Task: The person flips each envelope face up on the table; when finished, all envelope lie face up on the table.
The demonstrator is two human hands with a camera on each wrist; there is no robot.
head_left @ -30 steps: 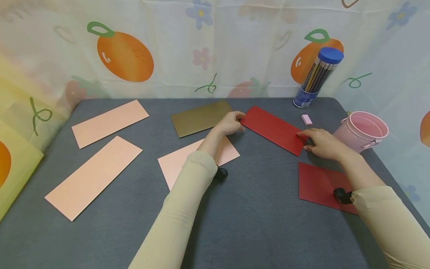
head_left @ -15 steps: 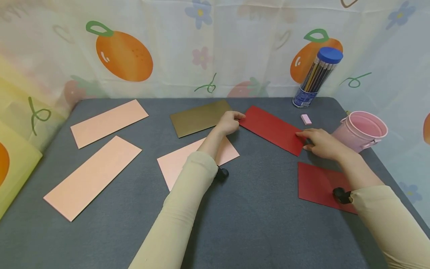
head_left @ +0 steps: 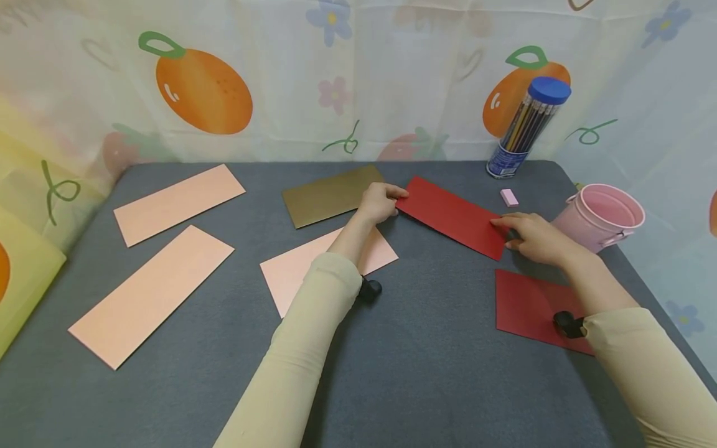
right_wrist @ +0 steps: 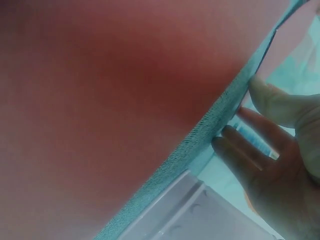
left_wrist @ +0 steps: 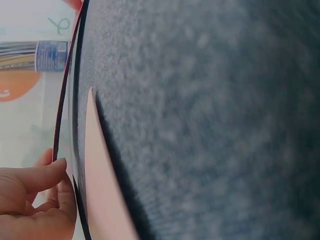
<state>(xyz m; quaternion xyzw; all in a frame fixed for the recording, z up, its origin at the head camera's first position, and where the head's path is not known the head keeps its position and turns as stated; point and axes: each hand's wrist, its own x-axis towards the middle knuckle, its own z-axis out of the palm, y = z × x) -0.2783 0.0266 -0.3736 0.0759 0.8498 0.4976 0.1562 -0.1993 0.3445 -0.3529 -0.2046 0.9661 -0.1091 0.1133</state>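
A bright red rectangular card (head_left: 450, 218) slants across the back right of the table, a hand at each end. My left hand (head_left: 381, 202) pinches its left end between thumb and fingers; in the left wrist view the card (left_wrist: 62, 100) shows edge-on, its held end raised off the dark surface. At the right end, my right hand (head_left: 532, 236) grips the card's edge, index finger on top. The right wrist view shows the thumb (right_wrist: 272, 102) at that edge with the fingers on the other side. Below the right forearm lies a second red card (head_left: 526, 311), partly covered.
Under the left forearm lies a pale pink card (head_left: 297, 274), behind it a gold card (head_left: 330, 196). Two peach cards (head_left: 179, 205) are at left. A pink bucket (head_left: 596, 218), a small pink eraser (head_left: 509, 198) and a tub of pencils (head_left: 526, 127) stand right.
The left end of the red card has shifted slightly left and up off the table with my left hand. My right hand stays nearly still at its end.
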